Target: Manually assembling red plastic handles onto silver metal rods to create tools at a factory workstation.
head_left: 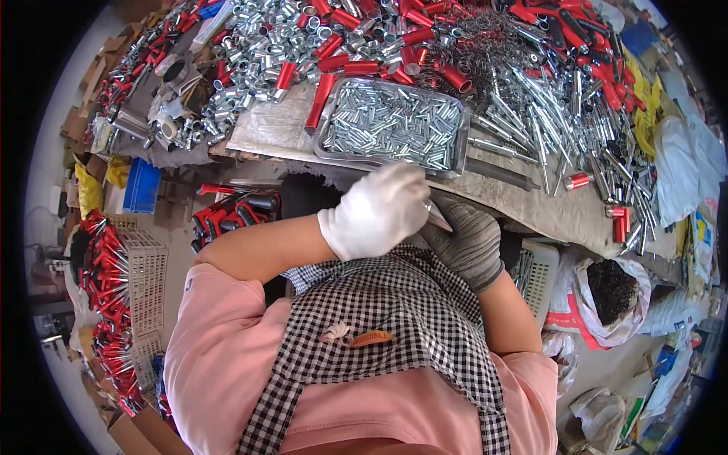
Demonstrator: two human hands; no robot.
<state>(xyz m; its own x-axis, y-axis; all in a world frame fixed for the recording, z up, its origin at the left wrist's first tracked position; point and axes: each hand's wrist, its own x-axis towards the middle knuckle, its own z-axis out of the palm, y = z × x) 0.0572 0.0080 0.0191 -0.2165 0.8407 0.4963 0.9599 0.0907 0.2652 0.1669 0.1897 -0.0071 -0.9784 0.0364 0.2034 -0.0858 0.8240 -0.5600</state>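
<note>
My left hand (pixel 375 212), in a white glove, is curled in front of my chest just below the table edge. My right hand (pixel 466 243), in a grey knit glove, meets it from the right. Between the two gloves shows a small slender silver metal piece (pixel 439 218), pinched by both hands; most of it is hidden by the fingers. Just beyond the hands a shallow metal tray (pixel 463 144) full of short silver tubes sits on the table. I wear a pink shirt and a black-and-white checked apron (pixel 394 318).
The table holds heaps of red tubes (pixel 345 53), silver sleeves (pixel 258 38) and long silver rods (pixel 546 106). White plastic baskets (pixel 144 273) with red-handled parts stand on the left, beside a blue crate (pixel 142 186). A white basket (pixel 540 277) and bags (pixel 614 296) sit on the right.
</note>
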